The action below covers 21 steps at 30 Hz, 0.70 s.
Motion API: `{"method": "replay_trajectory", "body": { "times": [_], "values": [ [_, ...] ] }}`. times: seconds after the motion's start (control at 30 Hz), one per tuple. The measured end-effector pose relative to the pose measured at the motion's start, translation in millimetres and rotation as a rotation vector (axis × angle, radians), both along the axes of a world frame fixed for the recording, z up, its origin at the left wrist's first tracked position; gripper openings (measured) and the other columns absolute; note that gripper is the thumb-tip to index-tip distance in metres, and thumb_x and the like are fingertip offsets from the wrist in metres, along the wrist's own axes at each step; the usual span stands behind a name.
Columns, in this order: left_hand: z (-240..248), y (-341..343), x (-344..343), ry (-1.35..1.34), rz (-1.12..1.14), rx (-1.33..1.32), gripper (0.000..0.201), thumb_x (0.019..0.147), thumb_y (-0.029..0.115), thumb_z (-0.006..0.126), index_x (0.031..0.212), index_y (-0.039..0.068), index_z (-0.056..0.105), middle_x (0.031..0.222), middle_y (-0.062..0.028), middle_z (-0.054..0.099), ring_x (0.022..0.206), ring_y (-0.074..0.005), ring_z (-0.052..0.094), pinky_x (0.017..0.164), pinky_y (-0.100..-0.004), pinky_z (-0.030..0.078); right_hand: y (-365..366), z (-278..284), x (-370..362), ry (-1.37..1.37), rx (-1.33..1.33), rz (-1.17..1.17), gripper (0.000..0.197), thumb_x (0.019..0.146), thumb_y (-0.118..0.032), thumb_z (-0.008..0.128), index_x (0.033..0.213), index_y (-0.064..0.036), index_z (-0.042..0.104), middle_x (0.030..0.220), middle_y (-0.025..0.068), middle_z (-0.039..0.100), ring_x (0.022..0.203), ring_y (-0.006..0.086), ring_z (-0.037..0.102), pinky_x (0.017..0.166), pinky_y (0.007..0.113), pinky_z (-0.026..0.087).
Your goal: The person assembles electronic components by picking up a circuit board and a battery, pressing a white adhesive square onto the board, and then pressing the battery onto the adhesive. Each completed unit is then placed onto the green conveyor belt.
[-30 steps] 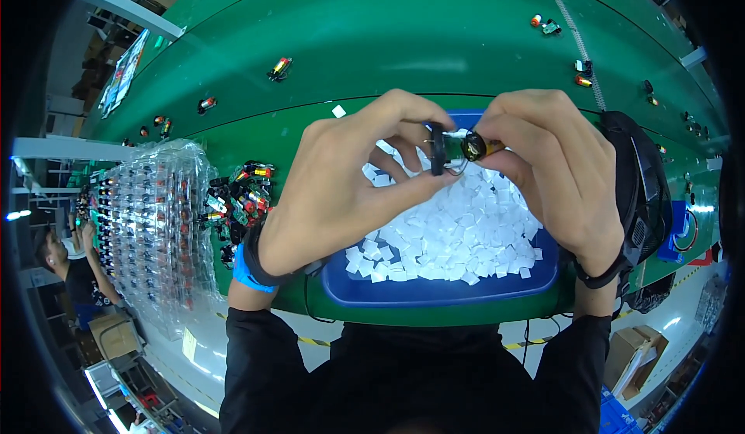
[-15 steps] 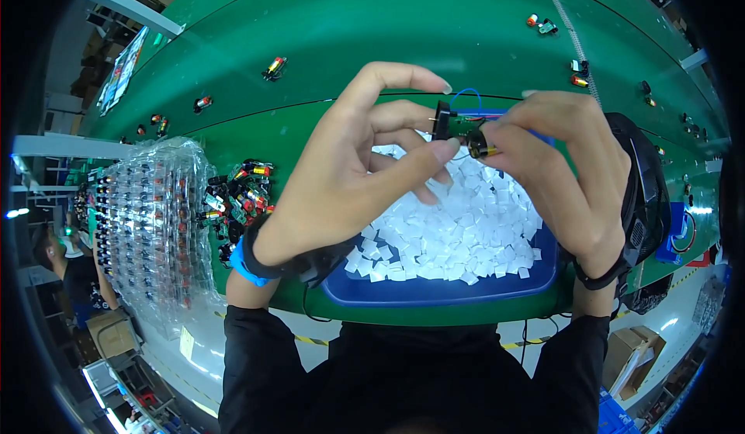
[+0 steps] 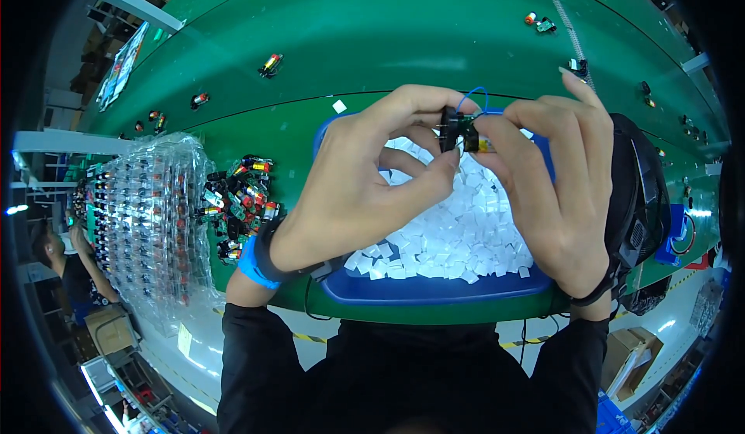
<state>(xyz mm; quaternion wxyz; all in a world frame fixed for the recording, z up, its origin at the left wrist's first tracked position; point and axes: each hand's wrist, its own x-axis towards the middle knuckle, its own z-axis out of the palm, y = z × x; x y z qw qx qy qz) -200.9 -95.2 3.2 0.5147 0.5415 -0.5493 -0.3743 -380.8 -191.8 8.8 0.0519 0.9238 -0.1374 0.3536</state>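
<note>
Over a blue tray [image 3: 434,293] I hold a small electronic assembly between both hands. It has a black round base [image 3: 448,129] with thin metal pins, a green circuit board [image 3: 467,124], a yellow-banded cylinder [image 3: 484,145] and a looped blue wire [image 3: 479,89]. My left hand [image 3: 357,178] pinches the black base between thumb and fingers. From the other side my right hand [image 3: 555,178] grips the cylinder and board end; its fingertips partly cover the parts there. Many small white squares [image 3: 442,240] fill the tray below.
Left of the tray lies a pile of similar assemblies [image 3: 244,201], beside stacked clear plastic trays [image 3: 151,217]. A black bag [image 3: 640,178] stands at the right. One assembly [image 3: 271,65] lies farther back on the green table [image 3: 372,31]. A person [image 3: 74,263] works at far left.
The assembly's board and cylinder now sit close against the black base. My right hand has shifted slightly left and lower, with its forefinger raised. A single white square now shows behind the tray.
</note>
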Motion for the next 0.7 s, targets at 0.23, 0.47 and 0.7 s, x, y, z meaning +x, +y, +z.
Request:
{"method": "replay_trajectory", "body": {
  "times": [0.23, 0.47, 0.7],
  "values": [
    [-2.2, 1.0, -2.0, -0.072, 0.051, 0.090, 0.041, 0.083, -0.008, 0.071, 0.123, -0.004, 0.061, 0.112, -0.0119, 0.068, 0.093, -0.0143, 0.069, 0.071, -0.0261, 0.063, 5.5, -0.6, 2.8, 0.026, 0.007, 0.007, 0.038, 0.066, -0.009, 0.083, 0.102, -0.0030, 0.071, 0.099, 0.0085, 0.062, 0.094, 0.0278, 0.061, 0.102, 0.056, 0.047],
    [-1.0, -3.1, -2.4, 0.240, -0.115, 0.026, 0.038, 0.088, -0.007, 0.068, 0.124, -0.008, 0.056, 0.112, -0.0165, 0.068, 0.096, -0.0194, 0.070, 0.069, -0.0310, 0.065, 2.6, 6.1, -4.5, -0.019, -0.034, -0.003, 0.035, 0.065, -0.009, 0.083, 0.099, -0.0070, 0.074, 0.098, 0.0051, 0.064, 0.091, 0.0249, 0.062, 0.104, 0.054, 0.045],
    [-6.8, -4.2, 1.9, 0.407, -0.097, 0.009, 0.035, 0.092, -0.006, 0.066, 0.124, -0.008, 0.052, 0.119, -0.0223, 0.065, 0.103, -0.0227, 0.069, 0.070, -0.0337, 0.067, -2.9, 17.1, -7.8, -0.095, 0.033, 0.071, 0.033, 0.072, -0.011, 0.085, 0.102, -0.0054, 0.072, 0.095, 0.0050, 0.065, 0.086, 0.0234, 0.062, 0.099, 0.049, 0.048]
  ]
}}
